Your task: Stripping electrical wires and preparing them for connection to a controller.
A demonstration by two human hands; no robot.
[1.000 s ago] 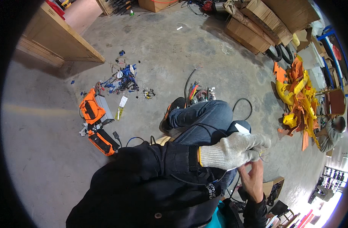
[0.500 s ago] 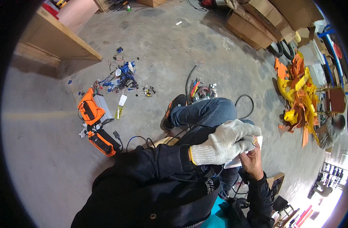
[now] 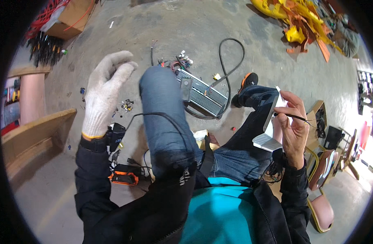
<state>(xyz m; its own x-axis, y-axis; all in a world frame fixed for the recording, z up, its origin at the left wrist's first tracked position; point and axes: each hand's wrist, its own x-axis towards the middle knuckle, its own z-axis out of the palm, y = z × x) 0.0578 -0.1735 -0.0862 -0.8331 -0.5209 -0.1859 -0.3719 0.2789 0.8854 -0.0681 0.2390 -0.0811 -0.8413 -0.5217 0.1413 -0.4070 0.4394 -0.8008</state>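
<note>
My left hand (image 3: 107,87) wears a white knitted glove and is raised at the left, over the floor. Its fingers curve loosely, a gap shows between them and the thumb, and nothing is in it. At the right my bare right hand (image 3: 294,126) grips a white bent panel (image 3: 268,140) and a thin black cable (image 3: 297,117) between thumb and fingers. Fine wire ends stick out of the cable to the right. A silver finned metal box (image 3: 205,93) with a bundle of connectors (image 3: 182,61) lies on the floor beyond my knees.
A thick black cable (image 3: 242,55) loops beside the finned box, near a pale plug (image 3: 217,76). Small connectors (image 3: 127,105) and an orange-black device (image 3: 124,178) lie at left. Yellow and orange plastic pieces (image 3: 294,34) are heaped far right. A wooden board (image 3: 40,126) stands left; chairs (image 3: 321,211) stand right.
My left hand has left my right hand and swung far to the left. My right hand keeps the panel and cable. The view has turned, bringing the finned box out from behind my leg.
</note>
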